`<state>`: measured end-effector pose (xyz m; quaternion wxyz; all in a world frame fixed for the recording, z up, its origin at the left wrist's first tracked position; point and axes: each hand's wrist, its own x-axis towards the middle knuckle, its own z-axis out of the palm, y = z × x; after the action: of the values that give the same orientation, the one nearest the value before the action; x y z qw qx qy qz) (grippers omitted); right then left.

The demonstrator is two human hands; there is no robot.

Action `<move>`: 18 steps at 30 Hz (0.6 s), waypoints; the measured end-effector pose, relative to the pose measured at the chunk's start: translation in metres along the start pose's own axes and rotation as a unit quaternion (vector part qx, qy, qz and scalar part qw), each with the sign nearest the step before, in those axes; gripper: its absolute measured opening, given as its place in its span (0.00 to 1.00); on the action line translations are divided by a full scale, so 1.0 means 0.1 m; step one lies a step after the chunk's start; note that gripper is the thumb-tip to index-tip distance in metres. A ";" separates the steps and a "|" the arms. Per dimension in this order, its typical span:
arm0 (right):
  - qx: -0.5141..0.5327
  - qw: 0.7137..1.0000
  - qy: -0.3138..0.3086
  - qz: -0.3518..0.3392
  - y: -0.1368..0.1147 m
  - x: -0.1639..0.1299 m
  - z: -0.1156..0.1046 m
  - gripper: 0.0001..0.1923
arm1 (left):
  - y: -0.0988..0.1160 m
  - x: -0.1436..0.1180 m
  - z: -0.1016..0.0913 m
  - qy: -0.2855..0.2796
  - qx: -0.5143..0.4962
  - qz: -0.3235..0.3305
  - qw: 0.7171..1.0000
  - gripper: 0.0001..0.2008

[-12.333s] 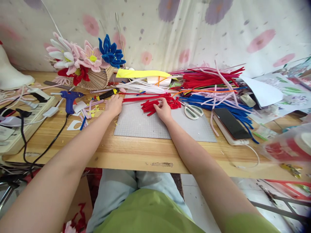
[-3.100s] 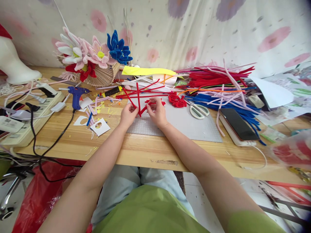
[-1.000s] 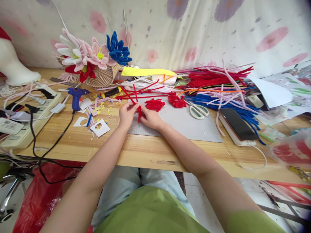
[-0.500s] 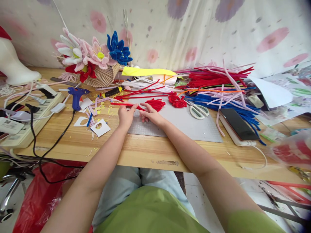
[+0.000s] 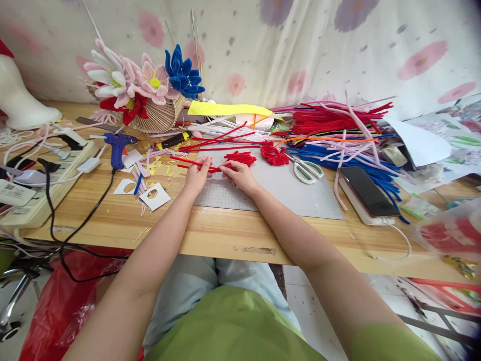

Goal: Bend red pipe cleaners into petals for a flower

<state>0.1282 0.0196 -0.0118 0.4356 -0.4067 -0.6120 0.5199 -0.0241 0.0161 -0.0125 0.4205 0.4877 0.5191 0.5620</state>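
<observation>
Head view: both hands meet above the left part of the grey mat, with the red stems between them. The left hand has thumb and fingers pinched on the stems, whose long ends stick out to the left past it. The right hand has its thumb and forefinger closed at the other end, its remaining fingers loosely curled; this two-ended grip likely steadies such thin, bendy stuff. Just beyond the right hand lie short red pieces, roughly lined up, perhaps to keep them sorted from the red coil beside them. Right of that, the scissors lie with handles turned toward the person, presumably for easy reach. Farther left, the glue gun rests on the wood, off the mat, which seems to leave the working spot to the hands.
</observation>
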 end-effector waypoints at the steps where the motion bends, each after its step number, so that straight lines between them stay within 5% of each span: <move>1: 0.020 1.000 0.005 0.006 0.00 0.00 -0.01 0.16 | 0.01 0.00 0.00 0.000 -0.004 -0.003 1.000 0.18; 8: 0.158 0.987 0.014 0.037 -0.01 -0.01 -0.09 0.15 | 0.02 0.01 -0.01 0.043 -0.038 -0.028 0.998 0.17; 18: 0.220 0.973 0.061 0.043 0.03 0.04 -0.20 0.07 | -0.04 0.08 -0.12 0.076 -0.016 0.030 0.997 0.14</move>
<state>0.1465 0.0296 -0.0128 0.5283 -0.3581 -0.4365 0.6342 -0.0374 0.0225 -0.0150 0.3706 0.4526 0.5256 0.6177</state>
